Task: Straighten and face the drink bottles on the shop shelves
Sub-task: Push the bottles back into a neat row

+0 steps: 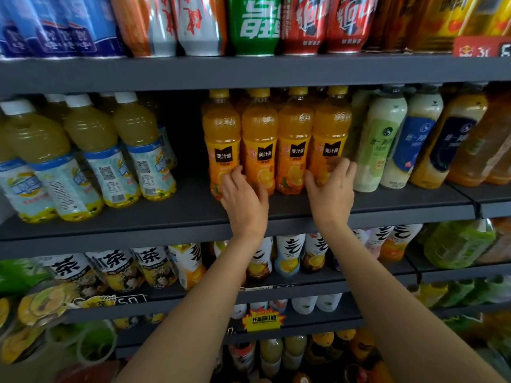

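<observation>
On the dark middle shelf (387,201), the left hand (243,200) and right hand (330,194) each cup an end of 4 orange plastic juice bottles (276,139), probably squaring the row.

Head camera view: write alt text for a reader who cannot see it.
A person's left hand and right hand rest on the bases of a row of four orange juice bottles on the middle shelf of a shop drinks display. Yellow drink bottles stand to the left, with cans above.
</observation>
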A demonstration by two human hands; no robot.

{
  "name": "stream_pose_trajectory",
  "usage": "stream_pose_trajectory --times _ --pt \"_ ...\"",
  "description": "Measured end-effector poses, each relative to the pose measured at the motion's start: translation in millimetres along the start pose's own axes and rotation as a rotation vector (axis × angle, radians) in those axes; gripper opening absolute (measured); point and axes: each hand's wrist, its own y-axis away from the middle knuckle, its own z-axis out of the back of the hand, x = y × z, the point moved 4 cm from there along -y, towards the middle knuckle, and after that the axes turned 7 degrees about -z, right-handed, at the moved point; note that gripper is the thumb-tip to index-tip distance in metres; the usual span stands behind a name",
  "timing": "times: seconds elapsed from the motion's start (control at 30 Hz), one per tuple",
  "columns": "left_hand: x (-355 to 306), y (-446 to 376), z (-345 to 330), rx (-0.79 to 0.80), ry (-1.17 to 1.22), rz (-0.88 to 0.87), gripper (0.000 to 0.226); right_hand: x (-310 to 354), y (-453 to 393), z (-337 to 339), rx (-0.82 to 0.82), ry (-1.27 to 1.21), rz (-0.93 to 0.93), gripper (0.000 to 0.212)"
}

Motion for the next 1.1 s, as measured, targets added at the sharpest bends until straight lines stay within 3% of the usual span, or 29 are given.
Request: stream_pose_trajectory --times 0.17,0.3,0.4,0.5,0.7,0.87,1.1 --pt "35 -5 68 -0.247 0.075 -0.007 0.035 71 33 -17 0.086 -0.193 0.315 0.027" --pt "84 -19 123 -0.339 0.028 0.082 0.033 128 72 -61 0.324 -0.234 0.475 0.021" --pt "120 -27 146 -0.228 0.008 0.118 0.044 156 97 -112 0.532 -0.195 0.361 0.041" --pt "145 -34 160 -0.154 -0.031 0.107 0.053 174 111 -154 0.636 -0.122 0.213 0.063" --pt "157 -49 161 -0.117 -0.001 0.014 0.067 183 111 -185 0.513 0.023 0.092 0.055" --pt "164 -73 147 -0.095 0.103 0.219 0.071 164 95 -176 0.359 0.082 -0.02 0.051" --pt "167 -75 137 -0.105 -0.077 0.225 0.066 155 71 -188 0.456 -0.02 -0.078 0.049"
